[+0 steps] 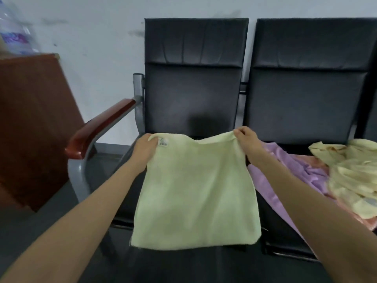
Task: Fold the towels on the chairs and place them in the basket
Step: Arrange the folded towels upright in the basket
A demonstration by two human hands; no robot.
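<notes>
Holding the green towel up by its two top corners, I had my left hand pinching the corner with the small tag and my right hand pinching the other one. The towel hung down flat over the seat of the black chair. It looked soft, light and floppy, so I judged the corners were the best spots to hold for a straight fold. A purple towel and a yellow towel lay in a loose heap on the next chair. I could not see the basket, so I could not tell what was in it.
</notes>
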